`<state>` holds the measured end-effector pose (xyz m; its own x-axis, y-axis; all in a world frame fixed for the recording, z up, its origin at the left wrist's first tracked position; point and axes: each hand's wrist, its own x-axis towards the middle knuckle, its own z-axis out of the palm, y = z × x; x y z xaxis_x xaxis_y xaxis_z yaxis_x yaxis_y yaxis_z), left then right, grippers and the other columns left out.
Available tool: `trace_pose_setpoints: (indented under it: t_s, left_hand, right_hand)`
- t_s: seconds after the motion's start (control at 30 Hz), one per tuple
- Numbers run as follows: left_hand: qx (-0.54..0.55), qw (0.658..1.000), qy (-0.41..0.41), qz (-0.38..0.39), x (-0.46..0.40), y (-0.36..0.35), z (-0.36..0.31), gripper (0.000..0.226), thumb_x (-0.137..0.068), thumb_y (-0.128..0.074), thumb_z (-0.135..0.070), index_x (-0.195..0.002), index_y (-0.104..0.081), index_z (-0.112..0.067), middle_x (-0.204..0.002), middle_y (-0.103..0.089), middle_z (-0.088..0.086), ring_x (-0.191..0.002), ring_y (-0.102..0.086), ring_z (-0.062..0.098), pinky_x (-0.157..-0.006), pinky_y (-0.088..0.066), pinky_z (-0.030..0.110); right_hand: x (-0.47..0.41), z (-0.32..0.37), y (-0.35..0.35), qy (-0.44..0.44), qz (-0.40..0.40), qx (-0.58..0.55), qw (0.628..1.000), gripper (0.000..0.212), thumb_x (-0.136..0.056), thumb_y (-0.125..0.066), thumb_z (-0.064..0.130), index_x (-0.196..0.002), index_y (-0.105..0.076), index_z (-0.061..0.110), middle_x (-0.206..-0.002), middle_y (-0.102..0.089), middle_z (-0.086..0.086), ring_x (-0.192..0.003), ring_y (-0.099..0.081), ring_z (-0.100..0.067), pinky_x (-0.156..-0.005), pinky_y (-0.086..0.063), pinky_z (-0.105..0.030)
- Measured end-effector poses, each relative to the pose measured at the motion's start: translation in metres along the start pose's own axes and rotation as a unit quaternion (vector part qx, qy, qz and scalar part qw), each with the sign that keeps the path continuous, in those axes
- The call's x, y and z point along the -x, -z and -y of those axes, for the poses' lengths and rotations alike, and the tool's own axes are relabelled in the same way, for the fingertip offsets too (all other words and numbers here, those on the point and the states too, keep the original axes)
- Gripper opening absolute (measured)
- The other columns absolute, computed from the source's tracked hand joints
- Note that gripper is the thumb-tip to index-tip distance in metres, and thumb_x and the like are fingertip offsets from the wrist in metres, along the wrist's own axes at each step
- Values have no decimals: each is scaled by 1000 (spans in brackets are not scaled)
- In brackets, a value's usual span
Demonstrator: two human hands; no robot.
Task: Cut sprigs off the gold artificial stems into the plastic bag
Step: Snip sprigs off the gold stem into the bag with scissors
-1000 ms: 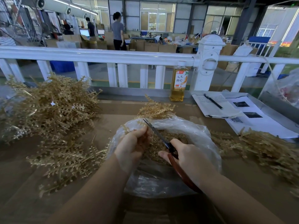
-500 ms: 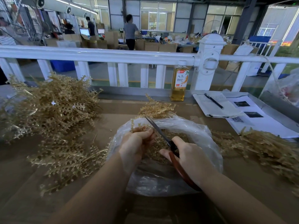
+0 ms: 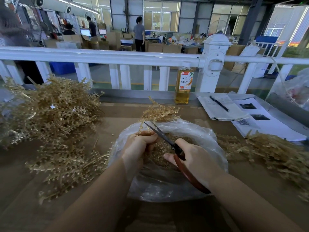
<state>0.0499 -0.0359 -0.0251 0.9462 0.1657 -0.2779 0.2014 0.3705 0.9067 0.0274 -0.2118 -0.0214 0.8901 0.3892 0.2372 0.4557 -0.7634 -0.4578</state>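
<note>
A clear plastic bag (image 3: 200, 136) lies open on the table in front of me, with cut gold sprigs (image 3: 160, 151) heaped inside. My left hand (image 3: 138, 144) grips a gold stem (image 3: 145, 132) over the bag's mouth. My right hand (image 3: 195, 158) holds red-handled scissors (image 3: 160, 133), blades slightly apart and pointing up-left beside the stem. A big pile of gold stems (image 3: 50, 113) fills the left side of the table, and more gold stems (image 3: 270, 151) lie to the right.
A bottle of amber drink (image 3: 184, 86) stands at the table's far edge by a white railing (image 3: 100, 56). Papers with a pen (image 3: 219, 103) lie at the back right. A loose gold bunch (image 3: 158, 111) sits just behind the bag. People stand far off.
My left hand has turned the stem and shifted slightly right and up over the bag. The scissors stay angled beside it. A person in the background has walked right.
</note>
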Motion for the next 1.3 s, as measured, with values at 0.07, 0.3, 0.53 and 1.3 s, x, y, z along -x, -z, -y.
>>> trace_pose_setpoints:
  t_s: [0.07, 0.3, 0.53, 1.3]
  left_hand:
    - [2, 1000, 7, 8, -1, 1, 0, 14, -73, -70, 2, -65, -69, -9, -67, -62, 9, -64, -51, 23, -65, -46, 32]
    - [11, 1000, 8, 18, -2, -1, 2, 10, -80, -66, 0, -87, -63, -7, -62, -61, 2, -51, -52, 12, -53, -46, 22]
    - [16, 999, 8, 45, 0, 0, 3, 17, -85, -61, -2, -101, -64, -3, -82, -63, 9, -75, -57, 22, -72, -49, 31]
    - [61, 994, 18, 89, 6, -4, 0, 10, -84, -57, 2, -87, -64, -4, -58, -67, 2, -44, -61, 10, -42, -47, 18]
  right_hand:
    - [-1, 0, 1, 1, 3, 3, 1000, 39, -88, -44, 65, -89, -48, 26, -72, -57, 7, -68, -55, -6, -60, -41, -22]
    - [4, 3, 2, 10, -24, 24, 999, 33, -86, -44, 67, -84, -44, 34, -63, -52, 13, -59, -51, 3, -52, -36, -13]
    - [3, 3, -1, 5, -4, -25, 1000, 34, -87, -47, 65, -83, -43, 31, -71, -54, 7, -69, -54, -9, -61, -37, -23]
    - [4, 12, 11, -7, -12, 3, 1000, 40, -87, -43, 66, -87, -51, 26, -64, -55, 10, -59, -51, 2, -63, -36, -4]
